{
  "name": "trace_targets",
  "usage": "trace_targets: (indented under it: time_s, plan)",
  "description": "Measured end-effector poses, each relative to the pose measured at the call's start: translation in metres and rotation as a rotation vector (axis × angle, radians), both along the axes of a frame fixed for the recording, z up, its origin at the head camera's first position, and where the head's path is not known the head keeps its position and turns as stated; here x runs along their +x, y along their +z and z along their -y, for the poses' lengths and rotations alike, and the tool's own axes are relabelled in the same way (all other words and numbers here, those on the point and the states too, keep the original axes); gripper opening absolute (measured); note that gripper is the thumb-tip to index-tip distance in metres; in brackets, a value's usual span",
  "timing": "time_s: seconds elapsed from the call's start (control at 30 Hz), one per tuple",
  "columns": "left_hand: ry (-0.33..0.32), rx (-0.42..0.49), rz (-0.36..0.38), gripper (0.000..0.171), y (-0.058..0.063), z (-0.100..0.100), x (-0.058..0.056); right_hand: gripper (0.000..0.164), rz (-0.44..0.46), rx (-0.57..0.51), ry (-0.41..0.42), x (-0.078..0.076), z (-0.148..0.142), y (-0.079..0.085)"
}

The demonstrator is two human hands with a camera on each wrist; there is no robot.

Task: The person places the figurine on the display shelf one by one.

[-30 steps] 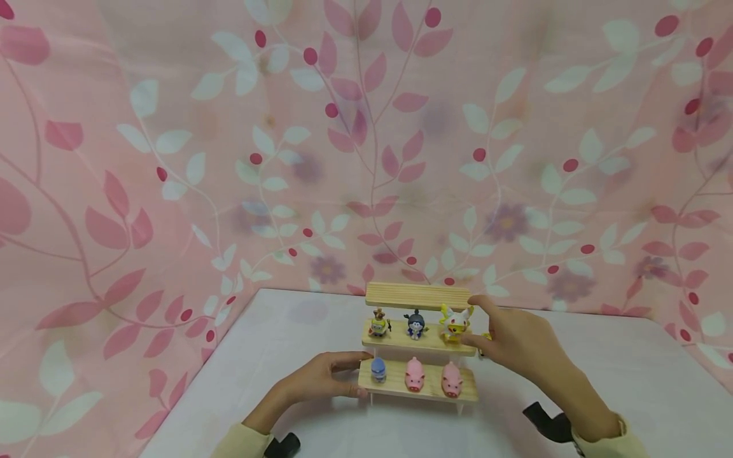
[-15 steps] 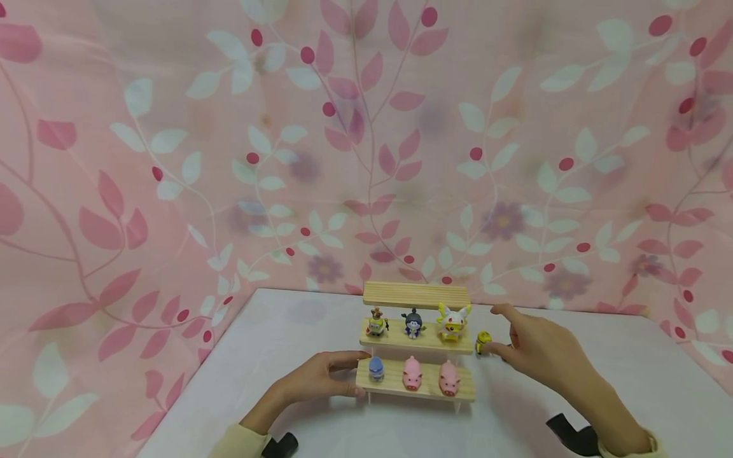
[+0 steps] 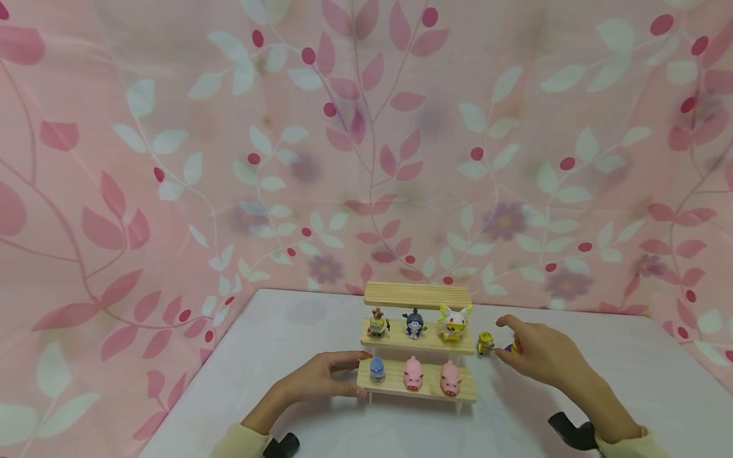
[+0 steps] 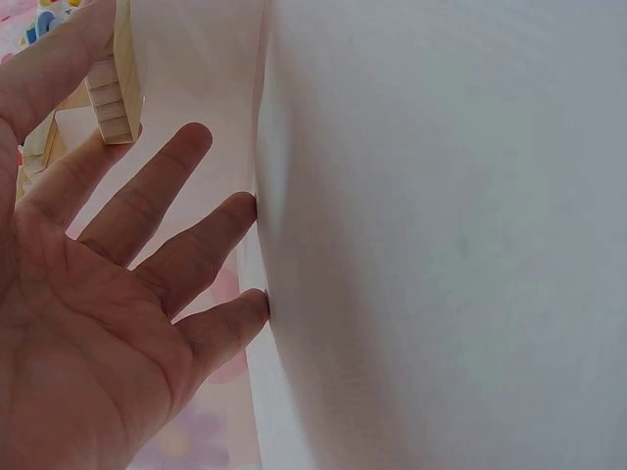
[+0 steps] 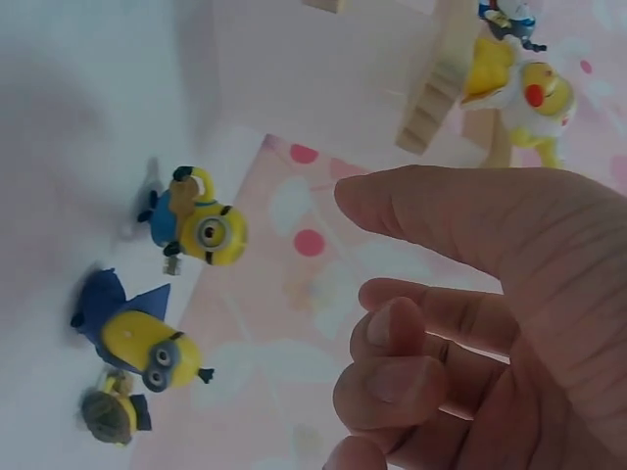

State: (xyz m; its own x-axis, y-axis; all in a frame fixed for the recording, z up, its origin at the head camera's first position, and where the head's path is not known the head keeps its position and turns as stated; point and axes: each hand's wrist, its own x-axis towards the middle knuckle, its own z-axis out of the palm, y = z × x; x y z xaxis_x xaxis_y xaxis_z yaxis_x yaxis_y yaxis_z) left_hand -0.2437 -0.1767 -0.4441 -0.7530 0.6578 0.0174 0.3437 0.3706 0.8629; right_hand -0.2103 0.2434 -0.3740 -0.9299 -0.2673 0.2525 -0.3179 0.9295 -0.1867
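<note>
A three-tier wooden display stand (image 3: 418, 294) stands on the table; my left hand (image 3: 316, 376) holds the left end of its lowest plank between thumb and index finger, other fingers spread in the left wrist view. On that plank sit a small blue figurine (image 3: 376, 369) and two pink pigs (image 3: 413, 373) (image 3: 450, 378). The middle tier bears three figurines, the rightmost a yellow-and-white long-eared one (image 3: 454, 323). Right of the stand my right hand (image 3: 546, 353) hovers, fingers loosely curled around nothing, beside a yellow minion figurine (image 5: 201, 220) and a blue-caped minion (image 5: 137, 338).
A third small yellow-and-dark figurine (image 5: 110, 416) stands past the caped minion, hidden by the hand in the head view. The white table (image 3: 321, 426) meets a pink floral backdrop (image 3: 366, 159) behind the stand.
My right hand has left the long-eared figurine on the middle tier and moved right to the loose minions, which have come into sight. The left hand stays on the stand.
</note>
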Motion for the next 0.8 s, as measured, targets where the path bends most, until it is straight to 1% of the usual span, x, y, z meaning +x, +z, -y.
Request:
trace_targets:
  time_s: [0.13,0.3,0.47,0.63,0.8]
  plan:
    - [0.003,-0.003,-0.001,0.056,0.002,0.0,0.001,0.048,0.052,0.015,0.002,-0.008,-0.001,-0.004]
    - [0.012,-0.012,-0.003,0.055,0.003,-0.001,0.002,0.045,0.093,0.042,0.004,-0.018,-0.001,-0.008]
    - [0.012,-0.017,-0.007,0.055,0.004,-0.002,0.002,0.042,0.128,0.061,-0.014,-0.027,0.0,-0.011]
    - [0.011,-0.006,0.005,0.055,0.003,-0.002,0.002,0.039,0.176,0.082,-0.039,-0.035,0.001,-0.017]
    - [0.016,-0.001,0.008,0.056,0.002,-0.001,0.002,0.039,0.208,0.098,-0.054,-0.04,0.005,-0.019]
